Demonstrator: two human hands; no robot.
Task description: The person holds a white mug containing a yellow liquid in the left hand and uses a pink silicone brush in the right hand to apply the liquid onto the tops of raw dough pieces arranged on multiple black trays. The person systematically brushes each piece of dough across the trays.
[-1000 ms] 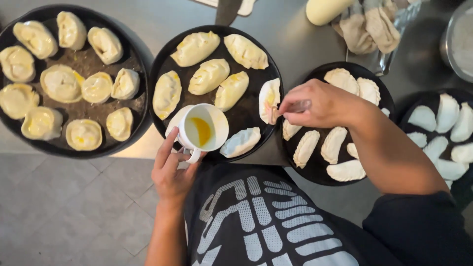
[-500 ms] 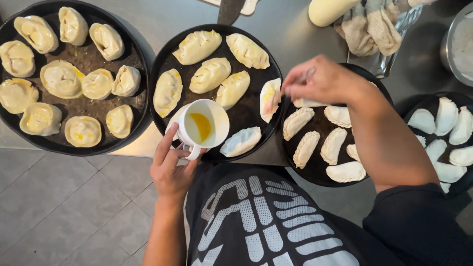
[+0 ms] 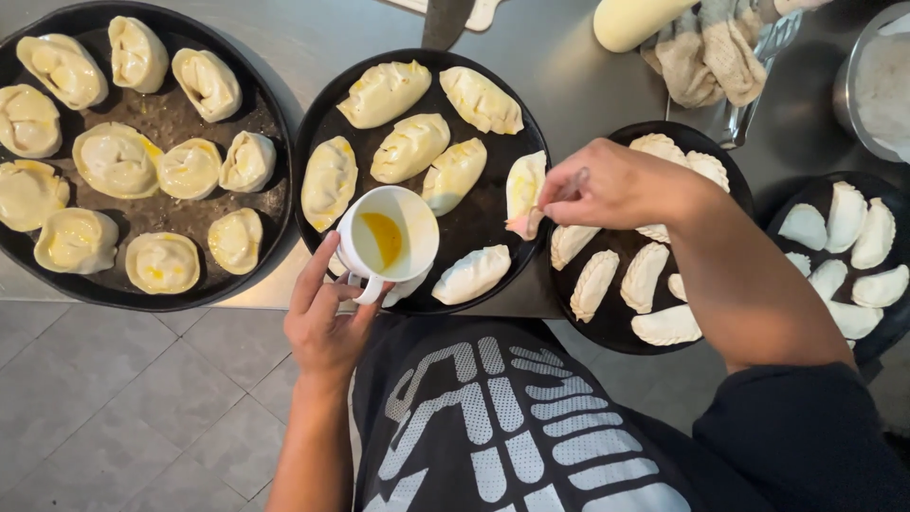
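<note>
A grey metal worktop [image 3: 559, 85] above a tiled floor [image 3: 123, 408] is seen from overhead, and four dark round trays are set on it side by side. A white cup [image 3: 387, 245] with yellow egg wash at its bottom is held by its handle in the left hand [image 3: 327, 327], the fingers curled around it, over the near edge of the middle tray [image 3: 474, 218]. A small brush [image 3: 531, 220] is pinched between the fingers of the right hand [image 3: 616, 185], and its bristles are laid against a pale folded pastry [image 3: 524, 185] at the right rim of that tray. Glazed, yellowish pastries are held in the left tray [image 3: 161, 114], while unglazed white ones lie on the smaller tray [image 3: 616, 322] under the right forearm and on the far-right tray [image 3: 891, 322]. A crumpled cloth [image 3: 706, 47] is seen at the top.
</note>
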